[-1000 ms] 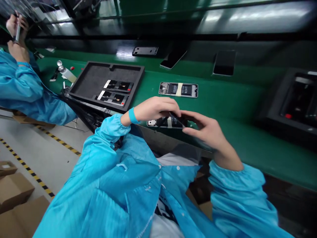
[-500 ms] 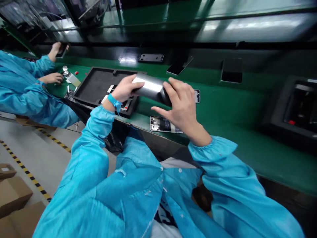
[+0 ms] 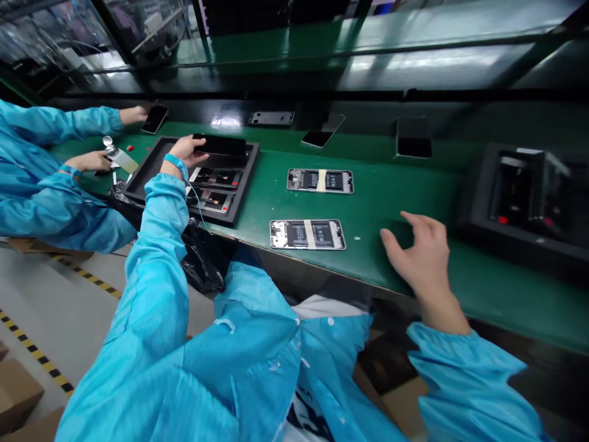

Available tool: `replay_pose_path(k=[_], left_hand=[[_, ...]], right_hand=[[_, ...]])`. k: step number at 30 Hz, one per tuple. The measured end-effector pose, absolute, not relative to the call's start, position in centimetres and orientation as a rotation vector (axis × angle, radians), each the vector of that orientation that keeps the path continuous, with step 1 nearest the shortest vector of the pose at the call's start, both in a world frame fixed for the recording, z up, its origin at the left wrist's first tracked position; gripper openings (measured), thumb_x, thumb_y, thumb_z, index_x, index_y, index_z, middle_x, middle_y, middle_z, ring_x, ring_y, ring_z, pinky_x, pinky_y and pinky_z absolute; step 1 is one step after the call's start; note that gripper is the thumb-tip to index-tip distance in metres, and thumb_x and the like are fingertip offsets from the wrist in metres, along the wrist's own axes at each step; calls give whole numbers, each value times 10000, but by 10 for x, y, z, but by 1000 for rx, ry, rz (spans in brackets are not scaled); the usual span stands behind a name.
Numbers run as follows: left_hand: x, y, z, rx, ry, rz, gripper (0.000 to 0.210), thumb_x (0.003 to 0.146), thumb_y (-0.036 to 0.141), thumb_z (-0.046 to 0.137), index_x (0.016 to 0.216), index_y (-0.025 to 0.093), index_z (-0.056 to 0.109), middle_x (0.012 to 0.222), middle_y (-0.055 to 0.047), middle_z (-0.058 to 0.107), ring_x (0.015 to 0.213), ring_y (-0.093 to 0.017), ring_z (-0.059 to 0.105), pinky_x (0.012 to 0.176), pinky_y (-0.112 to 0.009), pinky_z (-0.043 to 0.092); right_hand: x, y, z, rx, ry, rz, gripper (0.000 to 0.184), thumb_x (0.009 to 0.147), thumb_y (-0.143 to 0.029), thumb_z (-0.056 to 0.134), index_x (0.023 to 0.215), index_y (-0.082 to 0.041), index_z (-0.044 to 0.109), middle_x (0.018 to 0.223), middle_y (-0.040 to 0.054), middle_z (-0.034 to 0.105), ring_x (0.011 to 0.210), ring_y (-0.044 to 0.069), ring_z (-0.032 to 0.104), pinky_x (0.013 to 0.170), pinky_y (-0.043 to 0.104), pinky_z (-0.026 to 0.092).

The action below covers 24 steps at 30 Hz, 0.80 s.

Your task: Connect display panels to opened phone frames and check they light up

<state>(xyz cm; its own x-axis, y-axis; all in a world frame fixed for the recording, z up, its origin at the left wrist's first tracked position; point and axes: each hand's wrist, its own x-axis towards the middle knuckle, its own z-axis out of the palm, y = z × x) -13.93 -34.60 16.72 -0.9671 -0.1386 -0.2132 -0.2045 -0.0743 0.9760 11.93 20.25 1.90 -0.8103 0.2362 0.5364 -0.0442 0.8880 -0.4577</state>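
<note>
My left hand point(image 3: 188, 151) is closed on one end of a dark phone screen panel point(image 3: 221, 145), held low over the black foam tray point(image 3: 249, 169). Inside that tray, on its near side, lie two screen panels with their backs up, an upper panel point(image 3: 215, 177) and a lower panel point(image 3: 209, 200). My right hand point(image 3: 422, 250) hovers above the green bench, fingers spread, holding nothing. Between my hands are two opened phones, a far phone point(image 3: 338, 180) and a near phone point(image 3: 295, 235), each with its battery showing and a pale strip across it.
At the right stands another black tray point(image 3: 478, 202) with dark panels in it. Along the back lie a metal frame point(image 3: 271, 118), a tilted phone point(image 3: 323, 132) and a dark phone point(image 3: 414, 138). On the left, a co-worker's hand point(image 3: 94, 161) rests near a small bottle point(image 3: 123, 159).
My left hand has carried the panel leftward over the tray. My right hand has let go of it and moved right. The co-worker's far hand has shifted right with a phone.
</note>
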Motion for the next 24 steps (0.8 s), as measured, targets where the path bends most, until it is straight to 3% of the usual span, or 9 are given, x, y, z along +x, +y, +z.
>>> replay_pose_path(k=[3, 6, 9, 12, 14, 17, 21, 24], left_hand=[[-133, -360, 186, -137, 2447, 2069, 238, 958, 262, 834, 1025, 184, 619, 796, 67, 592, 1152, -105, 563, 1120, -329, 434], [-121, -370, 212, 290, 2936, 1638, 245, 944, 379, 804, 922, 212, 626, 742, 36, 610, 1450, -139, 410, 1125, -320, 294], [-108, -351, 229, 141, 3343, 1277, 211, 842, 187, 821, 904, 224, 623, 856, -27, 654, 1566, -264, 327, 1181, -384, 223], [-104, -311, 231, -179, 3462, 1046, 300, 793, 2, 752, 1006, 180, 640, 1000, -67, 663, 1479, -384, 439, 1249, -524, 215], [-108, -291, 229, -127, 3432, 1140, 355, 785, -15, 744, 1060, 198, 671, 987, -65, 671, 1441, -400, 490, 1256, -531, 264], [-121, -281, 226, 21, 3357, 1352, 359, 803, 28, 755, 1098, 226, 711, 943, -20, 707, 1378, -327, 550, 1239, -440, 338], [-141, -291, 225, -316, 2890, 1473, 55, 963, 152, 626, 972, 149, 681, 742, 45, 654, 1039, -173, 644, 1141, -410, 466], [-146, -307, 217, -422, 2612, 1526, 112, 969, 225, 617, 906, 136, 644, 677, 45, 643, 926, -134, 634, 1103, -411, 527]], right_hand=[[132, 202, 25, -173, -2466, 683, 646, 911, -595, 604, 1384, -167, 708, 1333, 248, 662, 1285, 394, 661, 1148, 562, 551], [136, 194, 32, -177, -2479, 713, 572, 942, -550, 611, 1392, -211, 703, 1350, 233, 656, 1319, 397, 648, 1189, 571, 522], [135, 189, 34, -164, -2506, 720, 563, 934, -509, 620, 1404, -205, 689, 1365, 240, 635, 1339, 408, 627, 1208, 601, 498], [135, 189, 33, -135, -2544, 719, 565, 948, -505, 612, 1409, -187, 683, 1364, 252, 620, 1348, 417, 607, 1210, 604, 488], [136, 190, 33, -132, -2553, 714, 553, 962, -520, 598, 1401, -195, 684, 1353, 243, 629, 1341, 411, 608, 1216, 591, 481], [138, 192, 32, -136, -2556, 693, 569, 966, -547, 581, 1398, -190, 683, 1353, 242, 640, 1328, 407, 614, 1213, 578, 483], [137, 194, 30, -97, -2579, 642, 552, 986, -536, 567, 1392, -183, 685, 1349, 257, 649, 1319, 411, 609, 1191, 579, 488], [135, 194, 27, -60, -2551, 607, 481, 990, -526, 564, 1320, -210, 714, 1308, 235, 672, 1280, 408, 627, 1153, 582, 509]])
